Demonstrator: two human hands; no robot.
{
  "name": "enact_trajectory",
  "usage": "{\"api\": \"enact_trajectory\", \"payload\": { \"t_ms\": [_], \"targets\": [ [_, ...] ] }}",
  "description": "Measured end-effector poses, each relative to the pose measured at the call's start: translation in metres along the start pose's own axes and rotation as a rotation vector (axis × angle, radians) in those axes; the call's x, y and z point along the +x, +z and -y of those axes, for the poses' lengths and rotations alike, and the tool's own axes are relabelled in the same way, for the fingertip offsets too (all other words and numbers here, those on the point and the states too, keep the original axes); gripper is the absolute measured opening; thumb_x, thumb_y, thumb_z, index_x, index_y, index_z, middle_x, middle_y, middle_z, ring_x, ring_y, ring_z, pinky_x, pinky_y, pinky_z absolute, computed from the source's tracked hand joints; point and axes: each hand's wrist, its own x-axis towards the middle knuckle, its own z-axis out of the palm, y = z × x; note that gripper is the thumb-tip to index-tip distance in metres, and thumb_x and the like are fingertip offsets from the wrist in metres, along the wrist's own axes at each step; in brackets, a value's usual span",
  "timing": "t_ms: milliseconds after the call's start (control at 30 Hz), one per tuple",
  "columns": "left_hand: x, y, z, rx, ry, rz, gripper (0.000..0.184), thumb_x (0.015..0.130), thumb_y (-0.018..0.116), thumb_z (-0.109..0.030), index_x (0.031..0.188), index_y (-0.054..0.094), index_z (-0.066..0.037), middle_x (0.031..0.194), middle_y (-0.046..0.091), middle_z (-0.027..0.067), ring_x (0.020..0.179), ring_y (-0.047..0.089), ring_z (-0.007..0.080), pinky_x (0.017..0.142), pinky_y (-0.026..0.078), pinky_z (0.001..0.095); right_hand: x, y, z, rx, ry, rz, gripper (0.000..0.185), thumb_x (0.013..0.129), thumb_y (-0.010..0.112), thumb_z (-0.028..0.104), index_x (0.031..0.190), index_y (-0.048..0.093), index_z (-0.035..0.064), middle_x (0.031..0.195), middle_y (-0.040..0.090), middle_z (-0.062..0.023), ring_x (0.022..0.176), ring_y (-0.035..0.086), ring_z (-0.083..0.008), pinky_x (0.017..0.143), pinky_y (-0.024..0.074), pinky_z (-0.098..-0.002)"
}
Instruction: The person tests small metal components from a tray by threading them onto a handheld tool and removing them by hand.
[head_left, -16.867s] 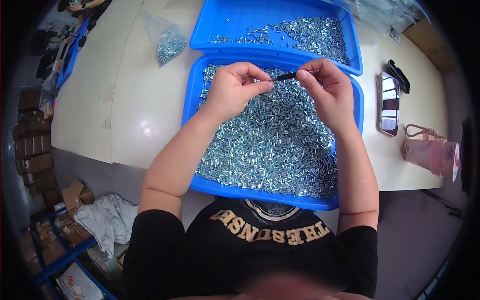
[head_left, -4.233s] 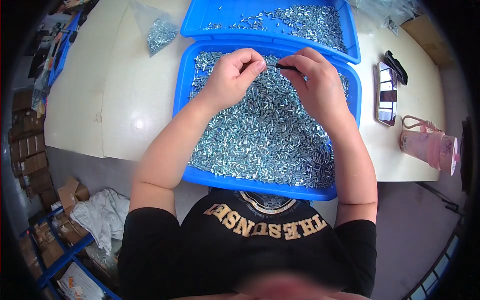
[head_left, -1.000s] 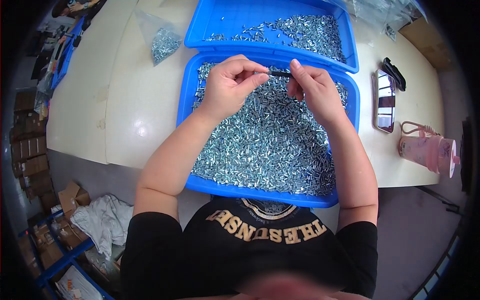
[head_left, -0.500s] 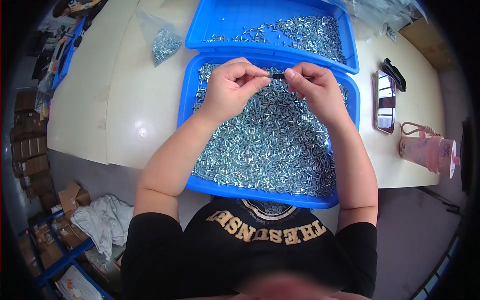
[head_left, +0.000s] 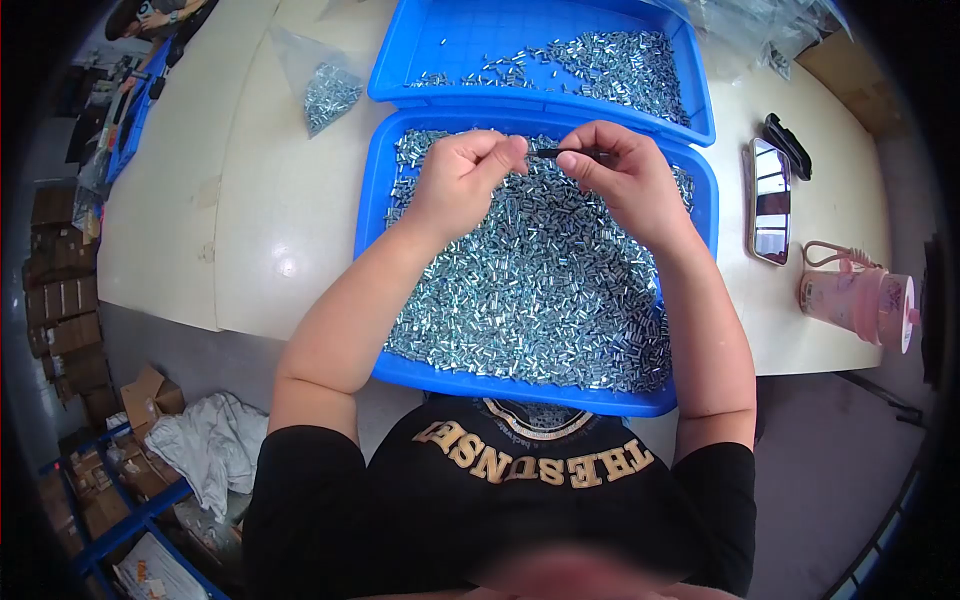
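My right hand (head_left: pixel 630 185) pinches a thin black rod-like tool (head_left: pixel 548 154) between thumb and fingers, its tip pointing left. Facing that tip, my left hand (head_left: pixel 463 182) is closed in a pinch, thumb against fingers. Whatever lies between those fingertips is too small or hidden to make out. Both hands are above the far half of a blue bin (head_left: pixel 364 250), which is filled with small shiny metal cylinders (head_left: pixel 540 290).
Behind stands a second blue bin (head_left: pixel 470 45) with fewer metal pieces (head_left: pixel 630 70). A clear bag of pieces (head_left: pixel 332 95) lies left on the table (head_left: pixel 160 210). To the right are a phone (head_left: pixel 770 200), a black case (head_left: pixel 788 145) and a pink cup (head_left: pixel 858 303).
My left thumb and fingertips have shifted slightly left and up, and the left pinch looks tighter. My right hand has drifted slightly left with the black tool.
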Motion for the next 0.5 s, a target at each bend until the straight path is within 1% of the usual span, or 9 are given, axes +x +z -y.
{"api": "enact_trajectory", "payload": {
  "t_ms": [33,67,133,167,233,267,333,433,500],
  "targets": [
    [0.0,-0.001,0.0,-0.107,-0.157,0.05,0.02,0.086,0.059,-0.017,0.074,0.062,0.0,0.064,0.052,-0.002,0.058,0.044,0.0036,0.053,0.035,0.0199,0.0,0.0,0.0,-0.008,0.01,-0.005,0.014,0.08,0.065,0.012,0.086,0.059,0.0007,0.072,0.056,0.0031,0.063,0.047,-0.0027,0.054,0.039,-0.0185],
    [0.0,0.0,-0.002,-0.106,-0.156,0.051,0.02,0.086,0.059,-0.017,0.074,0.062,0.0,0.064,0.052,-0.002,0.058,0.044,0.0036,0.053,0.035,0.0199,0.0,0.0,0.0,-0.007,0.009,-0.006,0.014,0.08,0.065,0.012,0.086,0.059,0.0007,0.072,0.056,0.0031,0.063,0.047,-0.0027,0.054,0.039,-0.0185],
    [0.001,0.006,-0.006,-0.273,-0.048,0.034,0.021,0.088,0.057,-0.018,0.076,0.06,-0.001,0.063,0.05,-0.0037,0.059,0.043,0.0026,0.053,0.034,0.0196,0.001,0.0,0.0,-0.017,0.006,-0.027,0.014,0.081,0.065,0.012,0.086,0.059,0.0007,0.073,0.056,0.0027,0.065,0.048,-0.0034,0.056,0.0407,-0.0191],
    [0.001,0.008,-0.003,-0.271,-0.049,0.037,0.021,0.088,0.057,-0.018,0.076,0.06,-0.001,0.063,0.05,-0.0037,0.059,0.043,0.0026,0.053,0.034,0.0196,0.001,0.0,0.0,-0.015,0.006,-0.029,0.014,0.081,0.065,0.012,0.086,0.059,0.0007,0.073,0.056,0.0027,0.065,0.048,-0.0034,0.056,0.0407,-0.0191],
    [0.002,0.012,0.006,-0.223,0.102,-0.008,0.016,0.088,0.056,-0.018,0.088,0.057,-0.002,0.066,0.049,-0.0045,0.058,0.041,0.0019,0.052,0.033,0.0185,0.002,-0.002,-0.001,-0.023,0.009,-0.026,0.014,0.08,0.065,0.012,0.086,0.059,0.0006,0.075,0.057,0.0018,0.067,0.05,-0.0043,0.059,0.042,-0.0196],
    [0.003,0.009,0.008,-0.224,0.101,-0.007,0.016,0.088,0.056,-0.018,0.088,0.057,-0.002,0.066,0.049,-0.0045,0.058,0.041,0.0019,0.052,0.033,0.0185,0.001,-0.002,-0.001,-0.023,0.01,-0.027,0.014,0.08,0.065,0.012,0.086,0.059,0.0006,0.075,0.057,0.0018,0.067,0.05,-0.0043,0.059,0.042,-0.0196],
    [0.003,0.001,0.01,0.021,0.047,0.041,0.012,0.087,0.057,-0.015,0.09,0.056,-0.003,0.068,0.048,-0.0052,0.058,0.04,0.0012,0.052,0.032,0.017,0.001,-0.001,-0.001,0.001,-0.012,-0.018,0.014,0.08,0.065,0.011,0.086,0.059,0.0003,0.076,0.058,0.0007,0.07,0.052,-0.005,0.062,0.0434,-0.02],
    [0.003,0.001,0.004,-0.103,-0.013,0.056,0.013,0.087,0.058,-0.016,0.086,0.057,-0.003,0.066,0.048,-0.0055,0.058,0.039,0.0018,0.052,0.033,0.0181,0.002,-0.002,-0.002,-0.024,-0.001,0.008,0.013,0.08,0.064,0.01,0.087,0.059,0.0002,0.078,0.059,0.0003,0.072,0.053,-0.0054,0.064,0.0439,-0.0201],
    [0.002,0.007,0.003,-0.129,0.018,0.022,0.014,0.087,0.058,-0.017,0.083,0.057,-0.003,0.065,0.048,-0.0055,0.058,0.039,0.0017,0.052,0.032,0.0184,0.002,-0.001,-0.001,-0.017,0.001,0.004,0.013,0.08,0.064,0.01,0.087,0.059,0.0002,0.079,0.059,0.0003,0.072,0.053,-0.0055,0.064,0.0441,-0.0201]
  ]
}}
